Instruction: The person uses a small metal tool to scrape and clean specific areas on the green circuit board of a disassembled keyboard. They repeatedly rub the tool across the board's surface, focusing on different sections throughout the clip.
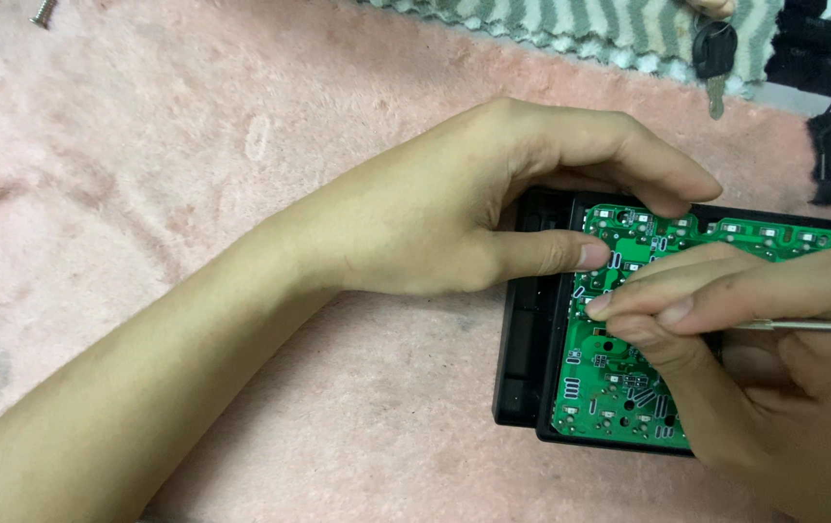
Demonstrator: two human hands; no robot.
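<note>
A green circuit board [619, 387] lies in a black plastic case [522, 358] on a pink fuzzy cloth [193, 165]. My left hand [473, 203] reaches in from the left and grips the case's upper left corner, with its thumb pressed on the board's edge and its fingers curled over the top rim. My right hand [754, 358] comes in from the right and pinches a thin metal screwdriver [812, 325], whose shaft lies almost level. The fingers hide the tip, which points down at the board's left part.
A loose screw [44, 12] lies on the cloth at the top left. A grey striped towel [570, 24] runs along the top edge, with a black-headed key [714, 58] on it. Black keyboard parts [822, 68] sit at the top right.
</note>
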